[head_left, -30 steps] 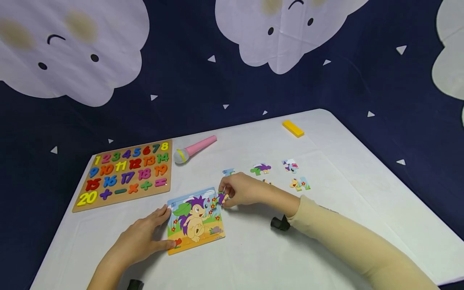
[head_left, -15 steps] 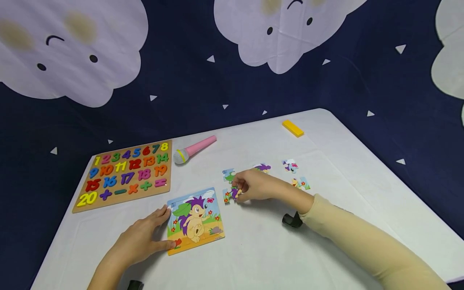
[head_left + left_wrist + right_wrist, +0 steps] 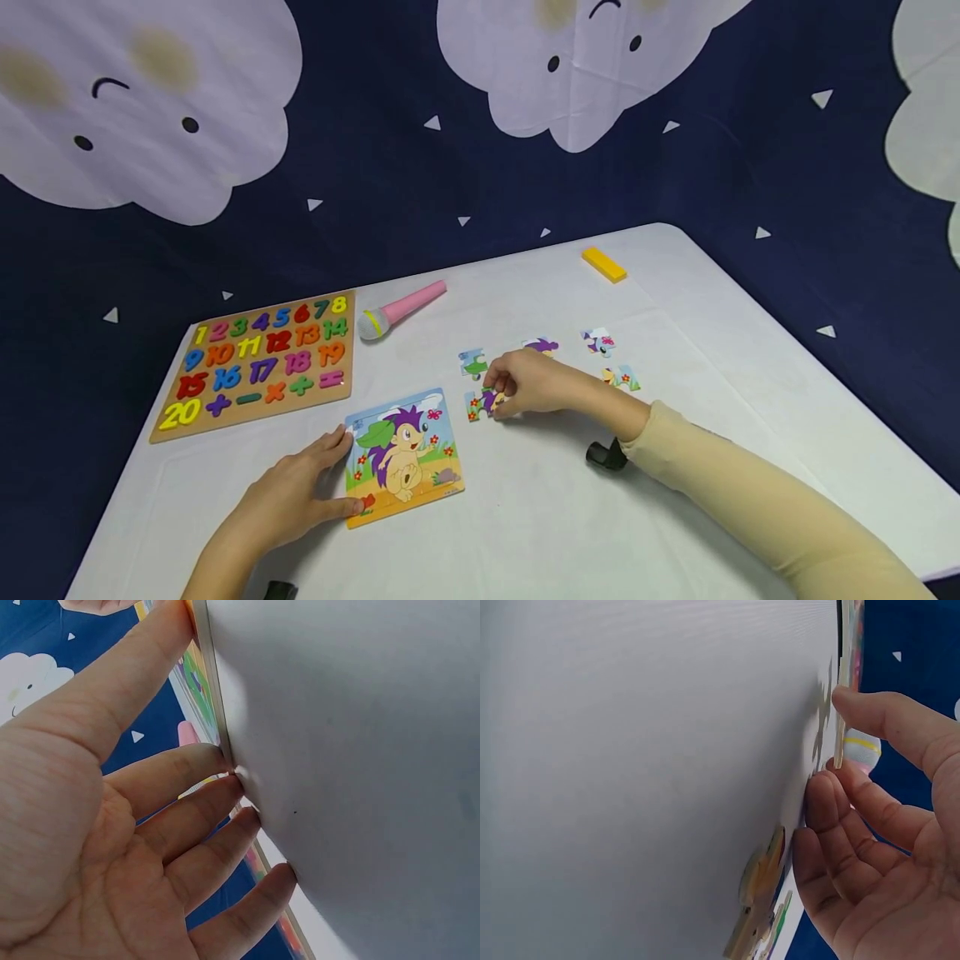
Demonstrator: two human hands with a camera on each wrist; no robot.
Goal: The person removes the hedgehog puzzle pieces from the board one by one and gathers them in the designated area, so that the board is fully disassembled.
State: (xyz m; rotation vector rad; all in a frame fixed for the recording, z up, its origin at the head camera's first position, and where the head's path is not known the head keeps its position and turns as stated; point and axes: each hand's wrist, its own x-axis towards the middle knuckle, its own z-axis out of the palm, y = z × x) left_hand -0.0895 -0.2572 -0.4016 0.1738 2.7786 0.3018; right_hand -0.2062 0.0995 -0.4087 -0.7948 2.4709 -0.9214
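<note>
A square hedgehog puzzle board point(image 3: 405, 454) lies on the white table. My left hand point(image 3: 288, 487) rests at its left side, thumb on the lower left corner and fingertips along the upper left edge, fingers fairly straight. To the right of the board, my right hand point(image 3: 536, 382) pinches a puzzle piece point(image 3: 474, 406) with red flowers and purple spines between thumb and forefinger. The right wrist view shows this piece point(image 3: 841, 731) edge-on, low over the table. Beyond it lies a loose piece with a green leaf point(image 3: 472, 362). The right hand partly hides a purple-spined piece point(image 3: 543, 344).
Further right are a butterfly piece point(image 3: 598, 342) and a flower piece point(image 3: 627, 377). A wooden number board point(image 3: 255, 367) stands out at the back left, beside a pink toy microphone point(image 3: 401, 310). A yellow block point(image 3: 603, 264) lies near the far edge.
My right hand has moved right, from the puzzle board's right edge to the loose pieces, carrying the puzzle piece. In the last half second it shifted only slightly. The left hand stays put.
</note>
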